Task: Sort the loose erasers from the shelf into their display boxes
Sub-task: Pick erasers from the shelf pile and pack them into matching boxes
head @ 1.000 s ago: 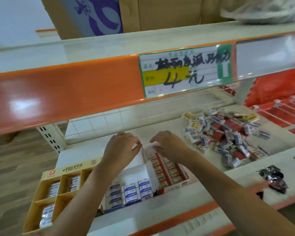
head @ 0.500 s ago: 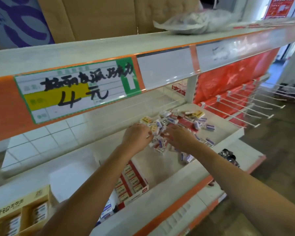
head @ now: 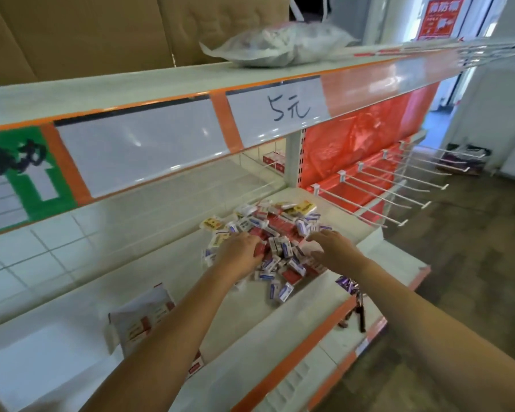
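Note:
A heap of loose erasers [head: 280,230] in red, blue-white and yellow wrappers lies on the white shelf [head: 167,281] at its right end. My left hand [head: 240,254] is dug into the heap's near left side, its fingers curled round a few erasers. Over the heap's right side lies my right hand [head: 335,251], fingers spread and touching the erasers. A red-and-white display box [head: 143,319] stands nearer on the shelf to the left, partly hidden behind my left forearm.
The upper shelf carries a "5元" price label [head: 289,110] and a plastic bag [head: 280,44]. Wire display hooks [head: 384,188] stick out to the right. A dark bunch with keys [head: 351,288] hangs over the shelf's front edge. Red boxes [head: 274,162] stand at the back.
My view has swung right, away from the display boxes. Both hands left the red box and went into the eraser heap; the left hand now curls round erasers.

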